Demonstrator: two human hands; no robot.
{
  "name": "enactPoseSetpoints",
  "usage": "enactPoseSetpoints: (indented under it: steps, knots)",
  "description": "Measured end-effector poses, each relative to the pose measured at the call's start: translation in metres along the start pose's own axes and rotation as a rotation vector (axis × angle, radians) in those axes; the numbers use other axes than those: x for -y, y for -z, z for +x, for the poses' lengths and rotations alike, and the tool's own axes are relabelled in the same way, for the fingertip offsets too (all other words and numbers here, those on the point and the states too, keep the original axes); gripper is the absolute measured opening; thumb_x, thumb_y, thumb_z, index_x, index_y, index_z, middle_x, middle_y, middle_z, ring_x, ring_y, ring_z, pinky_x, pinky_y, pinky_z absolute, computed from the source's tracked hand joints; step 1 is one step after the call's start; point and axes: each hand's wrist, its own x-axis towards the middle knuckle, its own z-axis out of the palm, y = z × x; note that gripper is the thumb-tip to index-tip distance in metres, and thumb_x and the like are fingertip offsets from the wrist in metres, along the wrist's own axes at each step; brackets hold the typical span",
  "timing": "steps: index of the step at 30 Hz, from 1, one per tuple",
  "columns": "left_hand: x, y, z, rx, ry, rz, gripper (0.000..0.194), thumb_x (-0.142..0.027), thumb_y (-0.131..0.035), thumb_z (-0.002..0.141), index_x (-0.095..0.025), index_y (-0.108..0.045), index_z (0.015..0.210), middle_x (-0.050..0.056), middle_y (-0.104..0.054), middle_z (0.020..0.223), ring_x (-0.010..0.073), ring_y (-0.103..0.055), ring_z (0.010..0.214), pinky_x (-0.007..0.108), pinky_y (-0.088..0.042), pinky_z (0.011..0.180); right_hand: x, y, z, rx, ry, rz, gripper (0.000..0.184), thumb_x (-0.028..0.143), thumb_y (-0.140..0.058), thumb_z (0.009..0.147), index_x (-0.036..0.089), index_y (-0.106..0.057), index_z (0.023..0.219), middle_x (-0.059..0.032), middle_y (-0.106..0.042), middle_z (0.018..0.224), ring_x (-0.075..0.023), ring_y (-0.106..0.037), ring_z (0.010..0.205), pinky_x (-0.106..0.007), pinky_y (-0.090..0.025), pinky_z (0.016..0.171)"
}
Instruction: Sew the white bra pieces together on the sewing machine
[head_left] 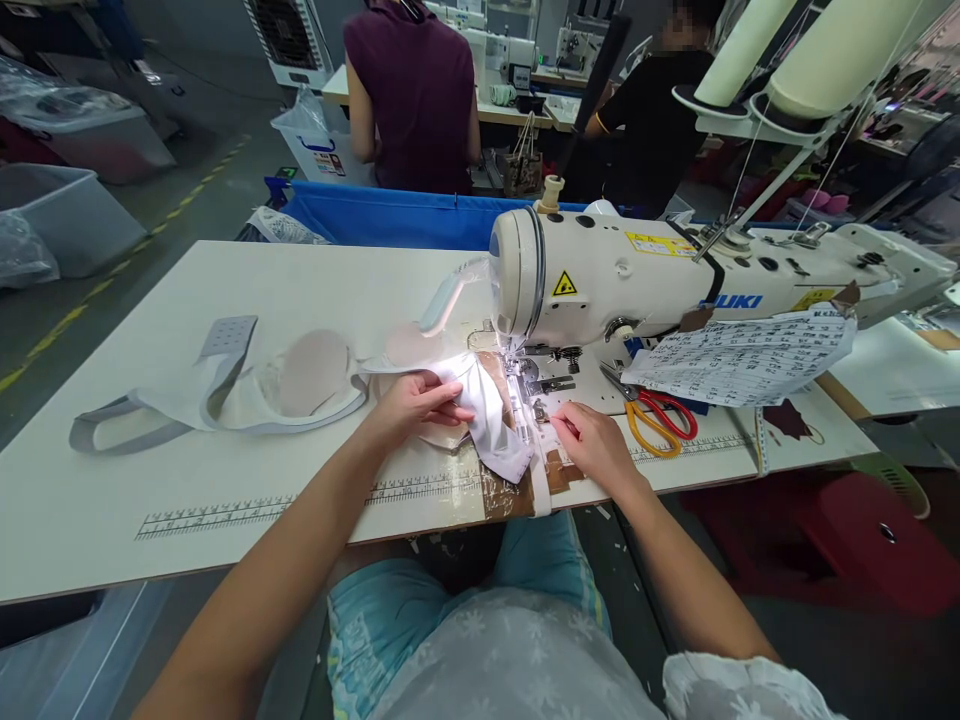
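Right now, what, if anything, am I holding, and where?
Your left hand holds the pale fabric bra near its end by the white sewing machine; whether your right hand holds anything cannot be told.

A pale grey bra lies along the white tabletop, left end looped

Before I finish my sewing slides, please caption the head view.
At a white sewing machine, the left hand touches pale fabric, right hand close by, scissors lying on the table.
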Motion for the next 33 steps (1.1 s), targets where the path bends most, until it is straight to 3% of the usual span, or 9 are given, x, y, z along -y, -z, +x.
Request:
enactPoseSetpoints:
  steps: [5,9,12,14,17,20,24,29,33]
  knots:
    - [-0.003,-0.001,-0.002,0.002,-0.013,0.05,0.029,-0.042,-0.067,0.08,-0.015,-0.059,0.087,0.011,-0.074,0.077,0.0218,-0.073,0.077,0.028,-0.059,0.069,-0.007,0.003,-0.004,-0.031,-0.079,0.012,0.022,0.022,-0.039,0.087,0.022,-0.052,0.069,0.0001,-0.057,0.065,-0.0143,-0.048,0.059,-0.025,-0.028,0.054]
    - [-0.012,-0.002,-0.017,0.017,-0.027,0.254,0.035,-0.049,-0.066,0.077,-0.016,-0.061,0.086,0.009,-0.072,0.077,0.0228,-0.072,0.074,0.026,-0.056,0.056,-0.008,0.002,-0.005,-0.008,-0.107,-0.018,0.019,0.024,-0.041,0.086,0.022,-0.055,0.073,0.0007,-0.059,0.064,-0.0145,-0.049,0.057,-0.024,-0.026,0.052]
    - [-0.014,-0.004,-0.037,-0.078,-0.19,0.544,0.031,-0.049,-0.065,0.078,-0.019,-0.066,0.084,0.004,-0.069,0.075,0.0192,-0.069,0.063,0.022,-0.048,0.048,-0.005,0.001,-0.004,0.016,-0.123,-0.017,0.012,0.024,-0.046,0.084,0.023,-0.057,0.082,0.0009,-0.061,0.067,-0.015,-0.052,0.059,-0.024,-0.026,0.052]
    - [-0.011,-0.008,-0.051,-0.23,-0.299,0.703,0.027,-0.046,-0.062,0.081,-0.021,-0.067,0.087,0.003,-0.07,0.076,0.0168,-0.065,0.059,0.022,-0.045,0.049,-0.003,-0.001,-0.003,0.023,-0.122,-0.025,0.012,0.025,-0.05,0.083,0.022,-0.058,0.091,0.0006,-0.062,0.07,-0.0155,-0.053,0.059,-0.024,-0.026,0.051]
    - [-0.003,-0.023,-0.064,-0.312,-0.41,0.776,0.025,-0.042,-0.056,0.086,-0.022,-0.066,0.095,0.003,-0.07,0.08,0.0158,-0.063,0.061,0.023,-0.046,0.054,-0.001,-0.005,-0.001,0.002,-0.066,-0.085,0.016,0.025,-0.051,0.085,0.02,-0.059,0.097,-0.0021,-0.066,0.077,-0.0158,-0.055,0.061,-0.025,-0.027,0.051]
    - [0.005,-0.041,-0.066,-0.217,-0.469,0.789,0.022,-0.038,-0.053,0.089,-0.021,-0.064,0.098,0.003,-0.069,0.08,0.0147,-0.061,0.062,0.023,-0.045,0.057,-0.002,-0.008,0.001,-0.032,0.042,-0.178,0.016,0.023,-0.045,0.091,0.019,-0.06,0.089,-0.0047,-0.067,0.086,-0.0151,-0.057,0.066,-0.026,-0.026,0.051]
    - [0.014,-0.056,-0.061,-0.134,-0.502,0.806,0.02,-0.036,-0.051,0.09,-0.02,-0.064,0.094,0.001,-0.067,0.073,0.0136,-0.059,0.059,0.023,-0.043,0.056,-0.003,-0.011,0.002,-0.087,0.181,-0.307,0.022,0.018,-0.042,0.093,0.017,-0.058,0.079,-0.0051,-0.063,0.079,-0.015,-0.056,0.068,-0.026,-0.027,0.053]
    - [0.024,-0.057,-0.061,-0.113,-0.453,0.794,0.025,-0.037,-0.046,0.093,-0.019,-0.063,0.094,0.002,-0.068,0.074,0.0145,-0.062,0.062,0.023,-0.044,0.056,-0.005,-0.013,0.004,-0.126,0.304,-0.374,0.015,0.007,-0.047,0.085,0.017,-0.055,0.075,-0.0045,-0.059,0.074,-0.0152,-0.052,0.068,-0.026,-0.029,0.057]
    - [0.027,-0.058,-0.065,-0.099,-0.416,0.715,0.025,-0.038,-0.047,0.092,-0.019,-0.064,0.093,0.003,-0.069,0.073,0.0148,-0.065,0.06,0.022,-0.046,0.054,-0.011,-0.013,0.006,-0.159,0.308,-0.339,0.012,0.008,-0.05,0.081,0.017,-0.054,0.074,-0.0035,-0.059,0.074,-0.0149,-0.052,0.069,-0.026,-0.029,0.057]
